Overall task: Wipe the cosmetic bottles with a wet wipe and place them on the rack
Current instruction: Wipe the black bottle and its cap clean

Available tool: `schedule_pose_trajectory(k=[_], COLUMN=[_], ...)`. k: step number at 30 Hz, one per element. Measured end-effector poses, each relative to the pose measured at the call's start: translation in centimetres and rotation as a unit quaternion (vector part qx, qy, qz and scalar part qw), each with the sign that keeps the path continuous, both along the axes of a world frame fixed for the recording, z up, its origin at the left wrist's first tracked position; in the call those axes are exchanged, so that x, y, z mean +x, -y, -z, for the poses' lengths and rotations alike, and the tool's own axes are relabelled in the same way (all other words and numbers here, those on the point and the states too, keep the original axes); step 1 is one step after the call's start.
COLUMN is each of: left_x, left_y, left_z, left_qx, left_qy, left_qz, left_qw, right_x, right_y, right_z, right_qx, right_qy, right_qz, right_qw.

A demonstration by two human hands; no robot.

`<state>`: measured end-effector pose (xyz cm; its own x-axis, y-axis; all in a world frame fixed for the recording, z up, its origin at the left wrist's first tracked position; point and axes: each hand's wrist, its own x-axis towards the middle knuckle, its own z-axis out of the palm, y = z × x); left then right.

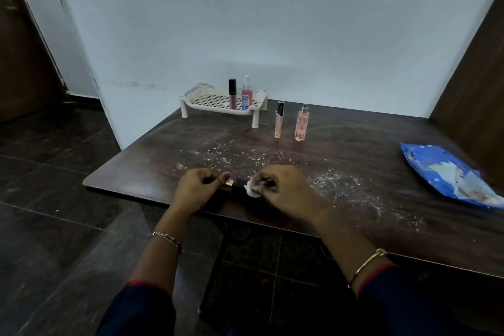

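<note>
head view: my left grip (197, 189) is curled round a black bottle (237, 186) lying crosswise, long axis left to right, over the near edge of the tabletop (354, 150). my right grip (285, 189) pinches the wet wipe (249, 190) against it. both bottle ends are hidden under fingers.

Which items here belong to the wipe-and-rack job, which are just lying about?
In the job: black bottle in left hand; wet wipe in right hand; slim tube and peach spray bottle waiting; lip gloss and pink spray bottle on the rack; blue wipes pack.
Lying about: white crumbs on the table.
</note>
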<state>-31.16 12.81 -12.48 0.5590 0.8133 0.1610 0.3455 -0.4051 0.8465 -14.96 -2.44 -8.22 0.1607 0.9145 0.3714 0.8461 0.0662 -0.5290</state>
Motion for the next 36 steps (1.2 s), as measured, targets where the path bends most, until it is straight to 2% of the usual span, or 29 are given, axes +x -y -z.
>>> schedule_pose_trajectory(k=[8, 11, 14, 16, 18, 19, 21, 23, 25, 29, 32, 36], left_x=[0.2, 0.1, -0.6, -1.0, -1.2, -1.2, -1.2, -1.2, -1.2, -1.1, -1.0, -0.7], left_y=[0.3, 0.4, 0.5, 0.2, 0.0, 0.0, 0.1, 0.2, 0.2, 0.1, -0.1, -0.1], left_z=[-0.4, -0.3, -0.4, -0.4, -0.4, -0.4, -0.6, -0.6, -0.6, -0.5, -0.3, -0.3], left_qx=[0.054, 0.052, 0.018, 0.017, 0.029, 0.029, 0.030, 0.039, 0.040, 0.049, 0.050, 0.080], left_qy=[-0.072, -0.046, -0.004, -0.005, -0.023, -0.025, -0.018, -0.018, -0.012, -0.006, -0.013, -0.046], left_qz=[-0.020, -0.017, 0.050, 0.088, 0.090, 0.088, 0.091, 0.093, 0.096, 0.103, 0.097, 0.076], left_qw=[0.996, 0.997, 0.999, 0.996, 0.995, 0.995, 0.995, 0.995, 0.995, 0.993, 0.994, 0.993], right_x=[0.2, -0.1, -0.5, -0.6, -0.6, -0.5, 0.3, 1.1, 2.0, 2.5, 1.4, 0.1], right_y=[1.3, 1.0, 0.9, 0.9, 1.1, 1.3, 1.5, 1.7, 1.6, 1.0, 0.2, -0.6], right_z=[1.4, 1.3, 1.0, 0.8, 0.5, 0.4, 0.0, -0.1, -0.2, -0.9, -1.2, -1.2], right_qx=[0.029, 0.032, 0.034, 0.033, 0.030, 0.024, 0.011, 0.028, 0.068, 0.097, 0.047, 0.023], right_qy=[0.214, 0.247, 0.259, 0.261, 0.237, 0.190, 0.036, -0.109, -0.184, -0.191, -0.105, -0.005], right_qz=[0.008, 0.013, 0.029, 0.030, 0.025, 0.027, 0.046, 0.083, 0.111, 0.136, 0.073, 0.021], right_qw=[0.976, 0.968, 0.965, 0.964, 0.971, 0.981, 0.998, 0.990, 0.974, 0.967, 0.991, 1.000])
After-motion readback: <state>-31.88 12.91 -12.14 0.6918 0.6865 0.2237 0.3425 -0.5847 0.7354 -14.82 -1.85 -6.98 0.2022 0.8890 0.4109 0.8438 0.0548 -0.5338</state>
